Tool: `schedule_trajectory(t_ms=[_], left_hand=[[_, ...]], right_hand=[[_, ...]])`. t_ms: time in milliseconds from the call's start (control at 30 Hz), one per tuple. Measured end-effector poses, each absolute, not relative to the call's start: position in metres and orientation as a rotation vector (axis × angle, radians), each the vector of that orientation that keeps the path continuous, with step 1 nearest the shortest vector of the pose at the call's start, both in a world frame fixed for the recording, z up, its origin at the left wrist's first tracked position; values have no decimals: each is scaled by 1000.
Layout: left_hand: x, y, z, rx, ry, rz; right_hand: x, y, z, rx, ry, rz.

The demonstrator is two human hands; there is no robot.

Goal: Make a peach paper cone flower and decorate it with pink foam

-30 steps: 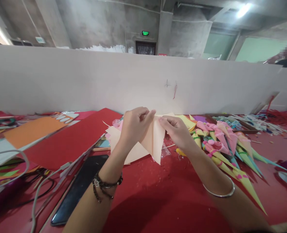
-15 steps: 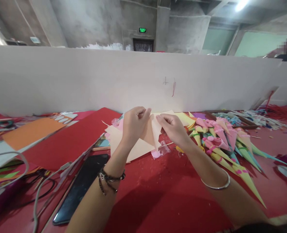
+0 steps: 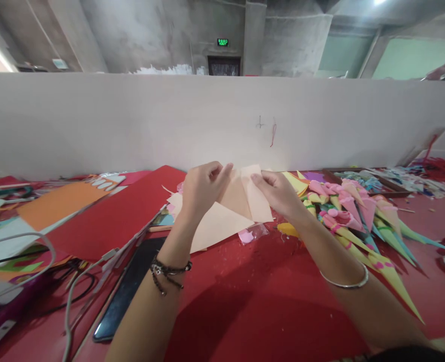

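Note:
Above the red tabletop, a cream sheet of paper (image 3: pixel 258 198) stretches between my two hands, its right part bent over and catching the light. My left hand (image 3: pixel 203 190) is closed with thumb and fingers pinched at the sheet's upper left edge. On the other side, my right hand (image 3: pixel 281 193) pinches the bent right flap, thumb in front. More cream paper (image 3: pixel 220 229) lies flat under my left hand. A scrap of pink paper (image 3: pixel 245 236) and a yellow object (image 3: pixel 288 230) rest just below the hands.
Several paper cones (image 3: pixel 352 221) in pink, yellow and green lie at the right. A red sheet (image 3: pixel 120 216) and an orange sheet (image 3: pixel 66 201) cover the left side. Closer are a black phone (image 3: pixel 126 296) and a white cable (image 3: pixel 72 291). A white partition (image 3: pixel 150 125) stands behind.
My right hand has shifted slightly right, and more of the bent flap now shows beside it. Both hands still pinch the paper. The camera view has turned a little.

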State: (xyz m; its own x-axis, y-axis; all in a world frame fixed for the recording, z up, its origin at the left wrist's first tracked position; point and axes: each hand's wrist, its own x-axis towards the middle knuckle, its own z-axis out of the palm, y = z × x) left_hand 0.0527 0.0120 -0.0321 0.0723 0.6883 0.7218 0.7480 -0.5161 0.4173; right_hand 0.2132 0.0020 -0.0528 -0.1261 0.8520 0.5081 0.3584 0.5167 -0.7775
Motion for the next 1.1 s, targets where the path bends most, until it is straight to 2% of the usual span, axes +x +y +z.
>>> schedule_trajectory(t_ms=[733,1100], left_hand=[[42,13,-28,-2377,-1451,-1392],[21,19,-25,-2185,-1497,-1609]], right_hand=[[222,7,-52,-1045,-1726,480],[245,19,-48,-1091,-1439,414]])
